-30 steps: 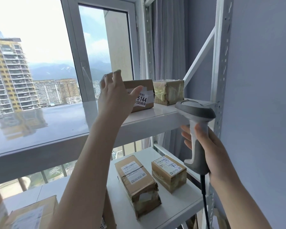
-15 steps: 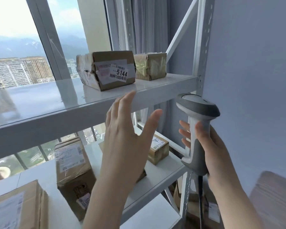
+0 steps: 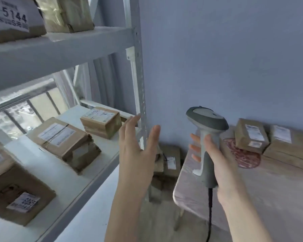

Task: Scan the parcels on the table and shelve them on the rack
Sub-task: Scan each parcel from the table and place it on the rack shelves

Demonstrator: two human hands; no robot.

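Note:
My left hand (image 3: 138, 154) hangs in the air with straight, spread fingers and holds nothing, in front of the white rack's right post (image 3: 140, 70). My right hand (image 3: 219, 163) grips the handle of a grey barcode scanner (image 3: 206, 133), its cable hanging down. The parcel labelled 5144 (image 3: 12, 20) lies on the upper shelf (image 3: 59, 49) beside a tape-wrapped parcel (image 3: 66, 13). Several brown parcels, such as one (image 3: 101, 122) at the back, sit on the middle shelf (image 3: 63, 179). On the table (image 3: 269, 189) at right lie two parcels (image 3: 251, 135), (image 3: 290, 147).
A blue-grey wall stands behind the table and rack. More parcels (image 3: 170, 163) are stacked on the floor between the rack post and the table. A round reddish mat (image 3: 243, 156) lies on the table under the smaller parcel. Window bars show behind the rack at left.
My left hand let go of the 5144 parcel on the upper shelf and dropped away, open. The view swung right and down, bringing the table and its parcels into sight.

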